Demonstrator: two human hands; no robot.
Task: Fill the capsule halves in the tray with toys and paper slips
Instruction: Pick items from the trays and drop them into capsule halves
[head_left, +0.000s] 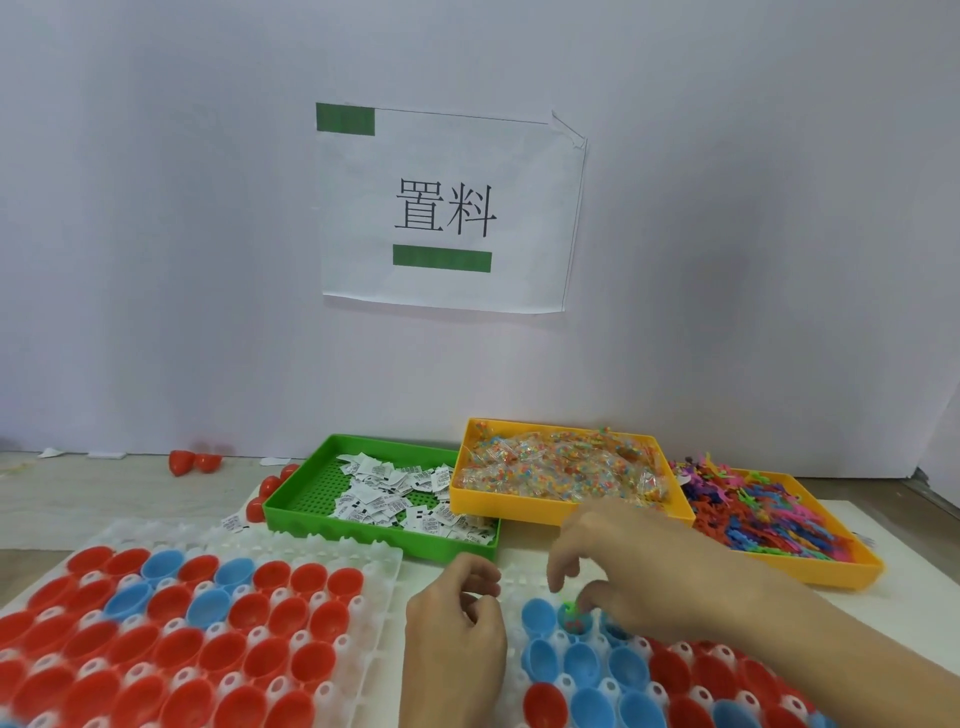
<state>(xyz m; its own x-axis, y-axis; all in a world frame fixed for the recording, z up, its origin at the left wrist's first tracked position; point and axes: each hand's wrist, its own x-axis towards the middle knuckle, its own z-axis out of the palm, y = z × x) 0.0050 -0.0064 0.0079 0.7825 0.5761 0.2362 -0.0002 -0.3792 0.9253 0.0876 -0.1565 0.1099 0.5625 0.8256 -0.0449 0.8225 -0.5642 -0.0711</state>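
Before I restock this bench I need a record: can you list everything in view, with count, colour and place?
Green tray: one, green, centre back, holds white paper slips.
Yellow tray: one, right of the green tray, holds clear packets of coloured beads.
Second yellow tray: one, far right, holds small multicoloured toys.
Left capsule tray: one, translucent white, front left, red and blue capsule halves, too many to count.
Right capsule tray: one, white, front right, blue and red halves.
Loose red capsule pieces: several, on the table behind the left tray.
Paper sign: one, white, on the wall.
Left hand: fingers curled, contents unclear.
Right hand: pinches a small green toy over a blue half.
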